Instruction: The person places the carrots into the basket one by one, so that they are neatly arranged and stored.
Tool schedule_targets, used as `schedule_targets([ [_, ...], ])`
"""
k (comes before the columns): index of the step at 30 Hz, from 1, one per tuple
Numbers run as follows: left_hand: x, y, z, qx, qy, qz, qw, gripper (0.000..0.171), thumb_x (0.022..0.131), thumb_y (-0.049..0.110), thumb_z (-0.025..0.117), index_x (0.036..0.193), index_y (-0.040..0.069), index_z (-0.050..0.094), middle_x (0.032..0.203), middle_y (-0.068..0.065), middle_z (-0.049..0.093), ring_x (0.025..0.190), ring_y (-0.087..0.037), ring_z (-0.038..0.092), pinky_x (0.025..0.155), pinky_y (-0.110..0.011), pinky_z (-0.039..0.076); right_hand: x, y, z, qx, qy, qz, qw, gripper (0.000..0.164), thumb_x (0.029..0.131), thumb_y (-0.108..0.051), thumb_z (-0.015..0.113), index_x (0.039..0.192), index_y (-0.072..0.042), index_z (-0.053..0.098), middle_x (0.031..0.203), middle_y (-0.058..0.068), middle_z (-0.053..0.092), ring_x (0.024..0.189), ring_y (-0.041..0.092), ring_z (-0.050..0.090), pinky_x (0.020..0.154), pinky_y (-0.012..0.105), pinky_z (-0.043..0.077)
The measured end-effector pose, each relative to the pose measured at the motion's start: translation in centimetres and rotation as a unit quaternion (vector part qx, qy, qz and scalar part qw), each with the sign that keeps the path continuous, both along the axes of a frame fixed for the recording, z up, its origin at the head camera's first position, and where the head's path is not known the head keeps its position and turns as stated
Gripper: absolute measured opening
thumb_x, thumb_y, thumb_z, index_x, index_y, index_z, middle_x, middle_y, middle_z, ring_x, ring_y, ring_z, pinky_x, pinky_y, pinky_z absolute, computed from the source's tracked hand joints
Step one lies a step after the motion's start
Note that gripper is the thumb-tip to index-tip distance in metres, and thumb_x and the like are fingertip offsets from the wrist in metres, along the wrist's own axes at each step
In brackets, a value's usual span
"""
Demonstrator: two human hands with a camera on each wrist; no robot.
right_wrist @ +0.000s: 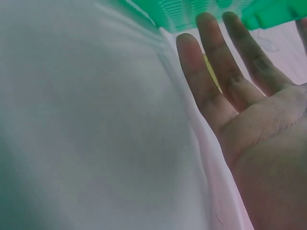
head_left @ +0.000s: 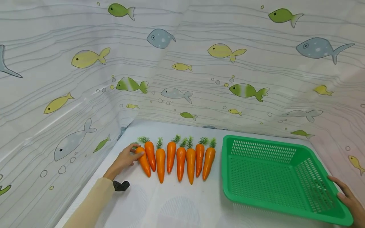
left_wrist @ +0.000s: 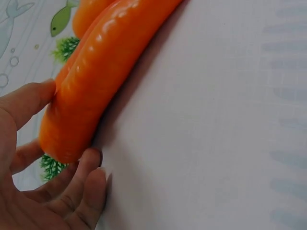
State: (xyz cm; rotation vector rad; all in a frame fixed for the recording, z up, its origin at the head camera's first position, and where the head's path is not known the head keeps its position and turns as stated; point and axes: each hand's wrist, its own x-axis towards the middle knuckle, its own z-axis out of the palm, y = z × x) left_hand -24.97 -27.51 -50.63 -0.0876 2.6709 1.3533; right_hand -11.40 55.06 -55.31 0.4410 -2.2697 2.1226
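Note:
At the left end of a row of several orange toy carrots with green tufts, my left hand (head_left: 125,160) pinches the leftmost carrot (head_left: 144,163) near its leafy top. In the left wrist view, the thumb (left_wrist: 33,100) touches one side of the carrot, while other fingers curl near its thick end. The carrot's tip points toward the front of the table. My right hand (head_left: 350,199) holds the right rim of a green plastic basket (head_left: 268,210), with two fingertips over the edge. Three fingers (right_wrist: 218,52) stretch out near the basket's outer side in the right wrist view.
More carrots (head_left: 181,161) lie side by side on the white tabletop (head_left: 137,202), left of the basket. Fish-patterned sheeting (head_left: 176,76) rises behind and beside the table. A black strap piece (head_left: 121,186) is on the left wrist.

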Motion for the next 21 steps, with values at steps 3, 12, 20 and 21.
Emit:
schedule_targets([
  [3,-0.2,0.3,-0.1,-0.009,0.001,-0.006,0.9999,0.067,0.097,0.044,0.071,0.146,0.006,0.046,0.13,-0.02,0.051,0.089,-0.027,0.058,0.071,-0.032,0.052,0.2,-0.2,0.1,-0.025,-0.024,0.005,0.999,0.06,0.112,-0.004,0.019,0.162,-0.038,0.017,0.134,-0.026,0.038,0.108,-0.003,0.062,0.075,0.026,0.06],
  [12,-0.4,0.4,-0.1,0.023,-0.008,0.009,0.9997,0.072,0.093,0.039,0.078,0.145,0.0,0.045,0.133,-0.024,0.052,0.083,-0.024,0.061,0.073,-0.032,0.055,-0.1,-1.5,0.7,-0.089,-0.037,0.022,0.995,0.062,0.112,-0.006,0.019,0.166,-0.031,0.003,0.152,-0.016,0.025,0.121,-0.004,0.057,0.085,0.03,0.06],
  [20,0.1,0.0,-0.1,0.068,-0.014,0.029,0.9972,0.073,0.094,0.033,0.078,0.149,0.0,0.044,0.144,-0.028,0.046,0.1,-0.028,0.067,0.088,-0.035,0.057,0.3,-1.9,0.7,-0.073,-0.055,-0.02,0.996,0.06,0.113,-0.011,0.021,0.165,-0.037,0.008,0.155,-0.012,0.015,0.115,-0.007,0.057,0.081,0.029,0.061],
  [21,0.2,-0.1,-0.2,0.07,-0.016,0.033,0.9968,0.074,0.094,0.034,0.078,0.15,0.001,0.044,0.146,-0.028,0.045,0.101,-0.028,0.068,0.088,-0.035,0.057,0.4,-1.9,0.7,-0.075,-0.057,-0.019,0.995,0.06,0.113,-0.011,0.021,0.165,-0.037,0.009,0.154,-0.012,0.017,0.115,-0.006,0.058,0.08,0.03,0.061],
])
